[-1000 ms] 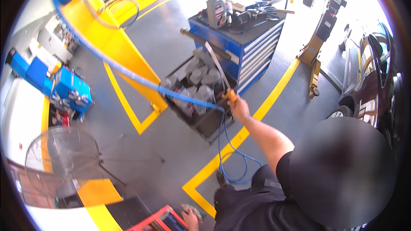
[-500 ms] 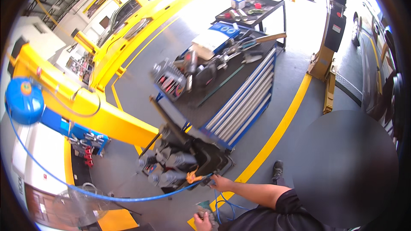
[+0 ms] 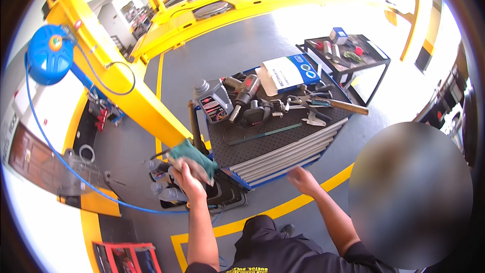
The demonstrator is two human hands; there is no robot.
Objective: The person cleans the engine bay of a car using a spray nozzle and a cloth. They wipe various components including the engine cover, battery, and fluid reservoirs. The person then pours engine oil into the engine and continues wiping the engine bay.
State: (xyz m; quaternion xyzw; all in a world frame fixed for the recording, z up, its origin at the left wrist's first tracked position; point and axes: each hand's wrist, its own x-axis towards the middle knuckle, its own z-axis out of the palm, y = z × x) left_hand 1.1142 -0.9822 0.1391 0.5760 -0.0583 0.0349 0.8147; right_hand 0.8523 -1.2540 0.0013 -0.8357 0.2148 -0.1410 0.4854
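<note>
My left hand (image 3: 189, 184) is closed around a crumpled green and pale cloth (image 3: 196, 157), held over the low black stand of bottles. Beside the front of the tool cabinet (image 3: 283, 169) hangs my right hand (image 3: 303, 181); motion smears its fingers, and I see nothing in it. On the cabinet's black perforated top lie an impact wrench (image 3: 247, 90), a grey oil bottle (image 3: 214, 102), a blue and white box (image 3: 290, 75), a wooden-handled hammer (image 3: 348, 106), pliers (image 3: 303, 99) and a thin green strip (image 3: 268, 134).
A blue hose (image 3: 81, 179) curves from the blue reel (image 3: 50, 54) past the bottles (image 3: 172, 193) at left. A yellow lift post (image 3: 126, 91) rises behind. Far right stands a black cart (image 3: 374, 53). A blurred disc hides the lower right.
My right hand has left the blue hose and moved right, towards the cabinet front. My left hand has lifted the cloth up from low near my body. The view has turned.
</note>
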